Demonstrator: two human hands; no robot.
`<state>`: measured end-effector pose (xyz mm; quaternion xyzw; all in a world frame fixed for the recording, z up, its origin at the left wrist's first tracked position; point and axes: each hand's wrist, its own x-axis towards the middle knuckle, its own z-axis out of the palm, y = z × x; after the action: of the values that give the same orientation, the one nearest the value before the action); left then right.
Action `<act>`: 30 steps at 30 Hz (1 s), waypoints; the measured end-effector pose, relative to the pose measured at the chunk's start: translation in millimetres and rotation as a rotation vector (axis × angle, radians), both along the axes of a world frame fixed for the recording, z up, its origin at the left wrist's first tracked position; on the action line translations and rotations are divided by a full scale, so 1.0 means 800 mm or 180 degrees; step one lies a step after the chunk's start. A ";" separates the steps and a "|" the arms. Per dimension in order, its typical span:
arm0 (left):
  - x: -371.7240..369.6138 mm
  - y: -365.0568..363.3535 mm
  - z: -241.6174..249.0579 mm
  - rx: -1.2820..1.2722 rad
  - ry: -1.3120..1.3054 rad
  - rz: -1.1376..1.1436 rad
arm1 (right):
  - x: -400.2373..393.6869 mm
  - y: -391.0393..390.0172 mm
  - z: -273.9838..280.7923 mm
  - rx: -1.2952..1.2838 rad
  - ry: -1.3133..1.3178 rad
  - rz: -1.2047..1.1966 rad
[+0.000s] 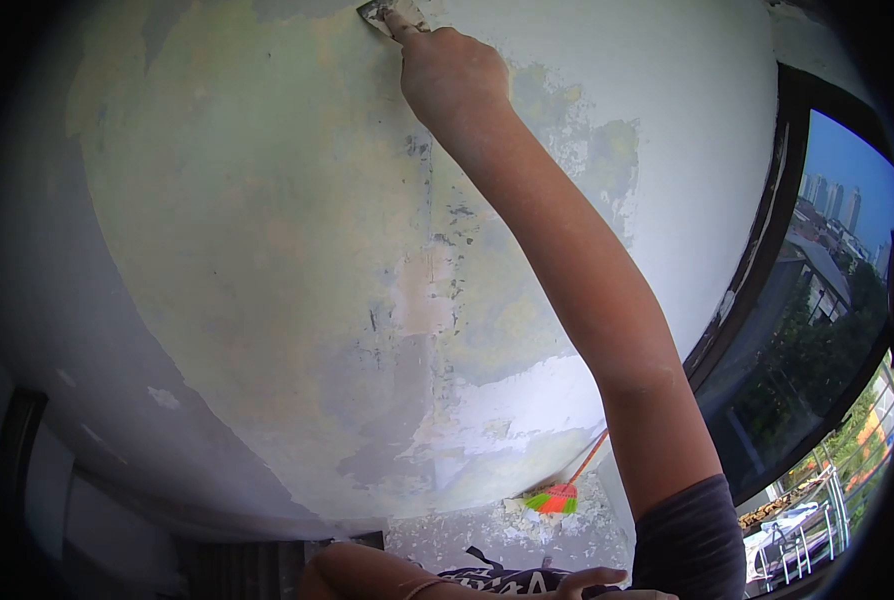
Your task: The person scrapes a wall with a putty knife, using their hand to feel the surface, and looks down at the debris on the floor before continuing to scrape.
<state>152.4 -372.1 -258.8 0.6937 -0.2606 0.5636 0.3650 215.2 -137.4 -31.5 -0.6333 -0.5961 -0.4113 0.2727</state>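
Note:
My right hand reaches high on the wall, its fingers closed around a putty knife. The knife's blade lies against the patchy plaster wall at the top edge of the view. My left hand is low at the bottom edge, in front of my body. Its thumb and a finger show, curled around something dark that I cannot make out; the rest is cut off by the frame. Rough grey and pinkish patches run down the wall below the knife.
A broom with orange and green bristles leans in the corner, among flakes of debris on the floor. At right is a dark-framed window, with a metal rack beyond. A dark slatted object stands at lower left.

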 end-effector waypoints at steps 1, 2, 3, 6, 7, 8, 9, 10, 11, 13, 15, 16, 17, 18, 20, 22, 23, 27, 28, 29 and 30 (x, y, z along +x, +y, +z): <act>-0.005 0.006 0.003 -0.0160 0.0014 -0.0085 | 0.001 0.001 0.000 0.0002 0.0022 0.0035; -0.012 0.013 0.006 -0.0344 0.0024 -0.0165 | 0.001 0.002 0.000 0.0002 0.0039 0.0065; -0.020 0.019 0.010 -0.0542 0.0001 -0.0268 | 0.001 0.003 0.000 0.0007 0.0061 0.0089; -0.052 0.032 0.023 -0.1179 -0.0107 -0.0603 | -0.001 0.001 0.003 -0.0034 0.0152 0.0096; -0.061 0.035 0.027 -0.1381 -0.0174 -0.0703 | -0.001 -0.003 0.005 -0.0137 0.0090 0.0050; -0.070 0.037 0.030 -0.1554 -0.0235 -0.0790 | -0.002 -0.007 0.010 -0.0238 0.0028 0.0006; -0.078 0.042 0.031 -0.1685 -0.0247 -0.0832 | -0.002 -0.011 0.013 -0.0329 -0.0038 -0.0036; -0.087 0.046 0.031 -0.1808 -0.0283 -0.0897 | -0.002 -0.013 0.012 -0.0294 -0.0023 -0.0013; -0.093 0.052 0.029 -0.1877 -0.0218 -0.0893 | -0.003 -0.014 0.011 -0.0257 -0.0013 0.0016; -0.106 0.067 0.016 -0.1959 0.0108 -0.0774 | -0.005 -0.015 0.010 -0.0233 0.0016 0.0047; -0.108 0.075 0.009 -0.2197 0.0203 -0.0698 | -0.006 -0.016 0.010 -0.0264 0.0062 0.0040; -0.108 0.078 0.007 -0.2307 0.0249 -0.0661 | -0.007 -0.014 0.010 -0.0237 0.0072 0.0054; -0.107 0.079 0.005 -0.2313 0.0234 -0.0687 | -0.007 -0.012 0.010 -0.0205 0.0083 0.0063; -0.105 0.080 0.003 -0.2317 0.0223 -0.0718 | -0.006 -0.009 0.011 -0.0172 0.0095 0.0067; -0.105 0.078 0.001 -0.2364 0.0196 -0.0719 | -0.008 -0.017 0.008 -0.0186 0.0071 0.0074; -0.107 0.077 0.001 -0.2438 0.0155 -0.0648 | -0.010 -0.020 0.008 -0.0219 0.0067 0.0067; -0.107 0.077 0.000 -0.2323 0.0156 -0.0631 | -0.010 -0.018 0.009 -0.0241 0.0077 0.0060; -0.110 0.052 0.005 -0.2437 -0.0215 -0.0599 | -0.016 -0.030 0.010 -0.0490 0.0124 -0.0042; -0.114 0.046 0.006 -0.2338 -0.0312 -0.0653 | -0.014 -0.026 0.010 -0.0403 0.0123 0.0026; -0.118 0.049 0.003 -0.1857 -0.0293 -0.0792 | -0.012 -0.020 0.009 -0.0316 0.0118 0.0087; -0.121 0.056 0.002 -0.1184 -0.0228 -0.0942 | -0.010 -0.015 0.010 -0.0232 0.0111 0.0145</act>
<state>55.6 -327.2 -257.5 0.5484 -0.2639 0.5665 0.5556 207.3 -149.4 -23.9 -0.6361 -0.6201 -0.3720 0.2691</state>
